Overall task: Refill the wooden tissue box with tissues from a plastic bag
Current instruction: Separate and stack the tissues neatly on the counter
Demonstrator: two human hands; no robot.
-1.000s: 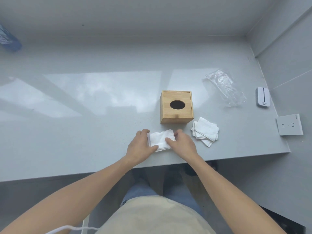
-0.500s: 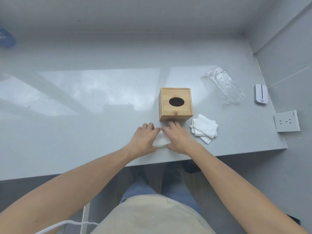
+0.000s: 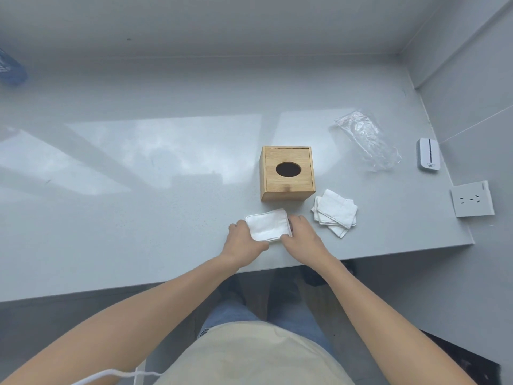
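Observation:
The wooden tissue box stands upright on the grey counter, its lid shut and its oval hole dark. Just in front of it lies a small white stack of folded tissues. My left hand grips that stack's left edge and my right hand grips its right edge. A second, fanned pile of tissues lies to the right of the box. The clear plastic bag lies crumpled and flat behind and to the right.
A white device rests by the right wall. A white socket block sits near the counter's right front corner. A blue object shows at the far left edge. The counter's front edge runs just under my wrists.
Half a second ago both hands lay flat over the tissue stack, covering it. Now they have drawn back to its sides, so the top of the stack shows again.

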